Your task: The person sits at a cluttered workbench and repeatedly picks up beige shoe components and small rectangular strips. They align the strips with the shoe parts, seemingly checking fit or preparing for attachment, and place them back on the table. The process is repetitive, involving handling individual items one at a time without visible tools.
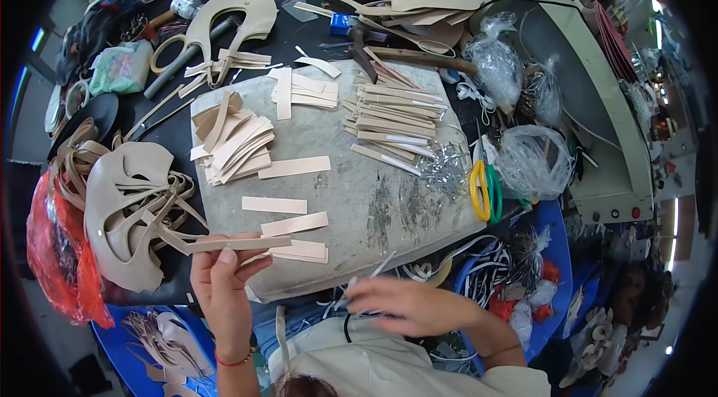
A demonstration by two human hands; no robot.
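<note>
My left hand (223, 294) pinches a narrow beige leather strap (243, 244) between thumb and fingers, above the near left edge of the grey work slab (351, 232). The strap runs sideways, and its left end reaches toward a bundle of cut beige leather shoe uppers (127, 210). Just past the near edge of the slab, my right hand (407, 306) is slightly blurred, its fingers stretched out and apart. Thin white slivers show by its fingertips; whether they touch is unclear. Short pale pink strips (274, 205) lie flat beyond my left hand, partly overlapped by the strap.
Stacked pale strips (243, 146) and a pile of beige straps (393, 116) lie on the slab. Yellow-handled scissors (479, 191), green-handled scissors (494, 195) and clear plastic bags (535, 161) sit at right. A hammer (419, 59) lies behind. Blue bins (553, 285) stand below.
</note>
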